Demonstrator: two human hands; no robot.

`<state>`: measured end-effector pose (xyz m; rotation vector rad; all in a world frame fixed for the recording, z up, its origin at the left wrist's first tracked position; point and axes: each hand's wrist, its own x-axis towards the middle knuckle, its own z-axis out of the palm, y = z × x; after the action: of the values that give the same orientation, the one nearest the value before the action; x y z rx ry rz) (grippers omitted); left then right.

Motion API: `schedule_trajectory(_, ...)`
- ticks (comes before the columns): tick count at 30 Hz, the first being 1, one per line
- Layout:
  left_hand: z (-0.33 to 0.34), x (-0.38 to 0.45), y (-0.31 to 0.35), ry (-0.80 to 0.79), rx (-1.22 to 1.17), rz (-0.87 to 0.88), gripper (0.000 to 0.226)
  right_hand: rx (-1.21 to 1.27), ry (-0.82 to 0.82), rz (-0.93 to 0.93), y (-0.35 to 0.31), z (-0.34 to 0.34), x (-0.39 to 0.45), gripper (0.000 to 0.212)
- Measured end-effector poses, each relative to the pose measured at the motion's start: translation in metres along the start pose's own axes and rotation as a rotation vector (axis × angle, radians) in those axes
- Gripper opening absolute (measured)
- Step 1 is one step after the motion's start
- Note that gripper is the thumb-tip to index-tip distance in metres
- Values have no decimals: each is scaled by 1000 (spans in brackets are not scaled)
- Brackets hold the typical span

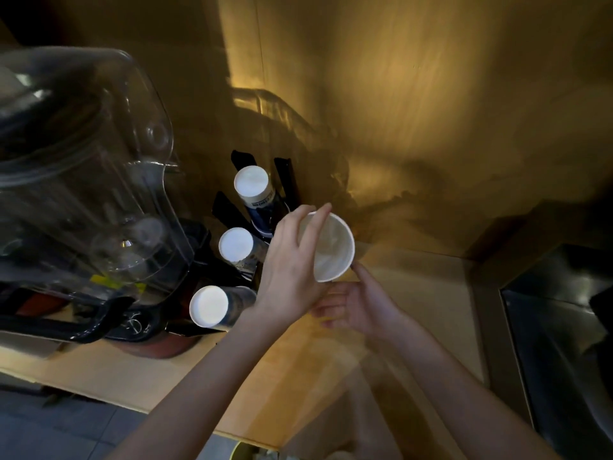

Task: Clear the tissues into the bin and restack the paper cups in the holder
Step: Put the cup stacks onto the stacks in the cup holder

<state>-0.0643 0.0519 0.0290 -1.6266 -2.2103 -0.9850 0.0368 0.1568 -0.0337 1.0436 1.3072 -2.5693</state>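
Observation:
My left hand (292, 260) grips a white paper cup (333, 247) by its rim and side, mouth up, above the wooden counter. Just below the cup is my right hand (356, 307), fingers spread, index finger touching the cup's lower edge. To the left stands a black cup holder (229, 202) with three stacks of upturned paper cups: a far stack (251, 182), a middle stack (236, 244) and a near stack (209, 306). I see no tissues.
A large clear blender jar (83, 161) on a black base fills the left side. The wooden counter (414, 287) runs right to a dark metal sink (560, 327). A wooden wall rises behind. A yellowish bin rim (242, 451) shows at the bottom edge.

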Motion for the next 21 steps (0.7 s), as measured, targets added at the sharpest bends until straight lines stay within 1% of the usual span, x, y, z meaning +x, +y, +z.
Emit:
schedule_trajectory(2,-5,0,1,88,-1,65,81,96,-84,-53,-15,11,-2,72)
schedule_trajectory(5,-11,-1,-3,171,43,184,71,302,-227,-112,-36,26,-8,66)
schedule_trajectory(6,-12,-3,-6,191,59,229,69,319,-285,-132,-41,29,-9,68)
schedule_trajectory(8,-16,-5,-10,217,85,299,68,334,-393,-163,-49,36,-12,77)
schedule_trajectory(10,-22,-6,-13,223,69,330,58,332,-428,-209,-56,41,-14,86)
schedule_trajectory(12,-28,-7,-15,205,11,322,51,257,-372,-312,-64,44,-17,84)
schedule_trajectory(14,-34,-12,-21,194,-70,264,56,36,-235,-447,-75,46,-21,88)
schedule_trajectory(15,-36,-15,-25,199,-107,219,56,-99,-162,-529,-80,48,-23,91)
schedule_trajectory(16,-39,-17,-29,196,-137,166,55,-212,-109,-620,-86,49,-22,88)
schedule_trajectory(18,-47,-16,-34,163,-211,48,53,-363,-53,-762,-96,58,-25,80)
schedule_trajectory(21,-63,2,-35,141,-349,-94,57,-585,39,-866,-113,71,-21,78)
